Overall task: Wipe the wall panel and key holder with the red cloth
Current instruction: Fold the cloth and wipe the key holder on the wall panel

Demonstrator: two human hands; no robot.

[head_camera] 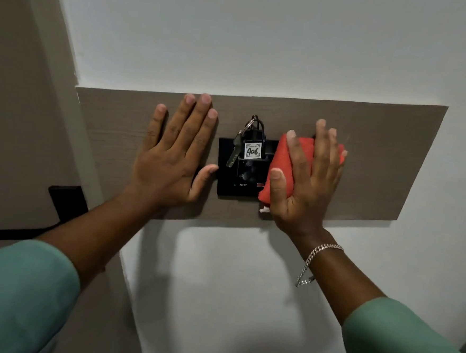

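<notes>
A grey-brown wall panel (pixel 379 159) runs across the white wall. At its middle sits a black key holder (pixel 227 187) with a key and a tag marked 406 (pixel 253 151) hanging in it. My right hand (pixel 305 187) presses a folded red cloth (pixel 281 157) flat against the panel, over the holder's right edge. My left hand (pixel 172 155) lies flat on the panel left of the holder, fingers spread, thumb touching the holder's left edge.
A dark door handle (pixel 29 232) and its plate (pixel 67 200) stick out at the lower left on a brown door. White wall (pixel 263 40) surrounds the panel above and below. A bracelet (pixel 317 254) hangs on my right wrist.
</notes>
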